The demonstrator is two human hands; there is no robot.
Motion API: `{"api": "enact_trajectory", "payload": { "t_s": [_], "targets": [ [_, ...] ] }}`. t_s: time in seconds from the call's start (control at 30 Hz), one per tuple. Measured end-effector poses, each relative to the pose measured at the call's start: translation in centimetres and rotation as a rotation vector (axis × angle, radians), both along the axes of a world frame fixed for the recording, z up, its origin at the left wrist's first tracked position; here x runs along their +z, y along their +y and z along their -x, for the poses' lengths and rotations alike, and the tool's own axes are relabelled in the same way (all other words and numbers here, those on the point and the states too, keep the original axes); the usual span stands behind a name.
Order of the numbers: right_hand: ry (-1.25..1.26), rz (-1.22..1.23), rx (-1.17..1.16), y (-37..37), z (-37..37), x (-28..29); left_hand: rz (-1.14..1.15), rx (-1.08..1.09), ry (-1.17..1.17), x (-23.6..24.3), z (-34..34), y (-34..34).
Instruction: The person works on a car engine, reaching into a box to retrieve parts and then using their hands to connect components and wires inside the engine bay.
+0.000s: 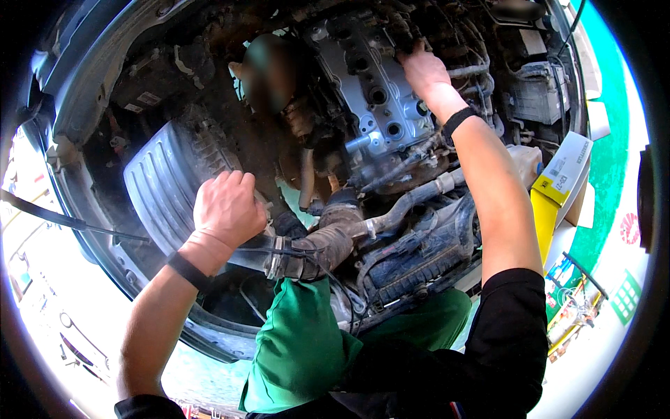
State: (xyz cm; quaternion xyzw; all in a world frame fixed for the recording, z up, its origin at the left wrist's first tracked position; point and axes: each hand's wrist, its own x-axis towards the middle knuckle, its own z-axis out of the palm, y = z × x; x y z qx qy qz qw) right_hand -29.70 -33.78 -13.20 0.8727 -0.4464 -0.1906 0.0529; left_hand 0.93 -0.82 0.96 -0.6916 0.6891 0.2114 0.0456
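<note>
My left hand (230, 211) is closed in a fist between a grey ribbed air filter housing (157, 178) and the corrugated intake hose (324, 244). What lies under its fingers is hidden. My right hand (424, 72) reaches to the far right side of the grey engine valve cover (363, 77). Its fingers are bent down around a dark part that I cannot make out, with the fingertips out of sight. Round holes run along the cover. A metal pipe (412, 199) crosses below it.
Another person (269, 73) shows through the gap in the engine bay, an arm (307, 174) below. A battery (537, 94) sits at the right. A yellow and grey box (562, 171) rests on the right edge. My green-clad leg (300, 342) presses close to the front.
</note>
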Motion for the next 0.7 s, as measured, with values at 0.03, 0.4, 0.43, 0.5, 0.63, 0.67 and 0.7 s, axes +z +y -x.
{"api": "enact_trajectory", "payload": {
  "t_s": [0.03,0.4,0.43,0.5,0.63,0.67,0.7],
  "targets": [
    [-0.009,-0.008,-0.059,-0.1,-0.1,-0.1,0.011,0.000,-0.002,0.0,0.0,0.0],
    [0.014,-0.057,-0.065,-0.3,-0.3,0.9,-0.023,-0.010,-0.018,0.1,0.1,-0.1],
    [0.035,-0.055,-0.060,-0.5,-0.5,0.6,-0.022,-0.010,-0.024,0.2,0.1,-0.1],
    [-0.036,0.027,-0.005,0.3,-0.8,0.5,-0.039,-0.005,-0.030,0.2,0.1,0.0],
    [0.106,0.008,-0.048,0.1,-1.2,1.1,-0.040,-0.009,-0.028,0.0,0.3,-0.2],
    [0.018,0.037,-0.092,-0.1,-0.5,0.1,-0.039,-0.010,-0.025,0.0,0.4,-0.2],
    [-0.031,0.050,-0.115,0.0,-0.6,0.3,-0.050,-0.007,-0.042,0.1,0.4,-0.2]
  ]
}}
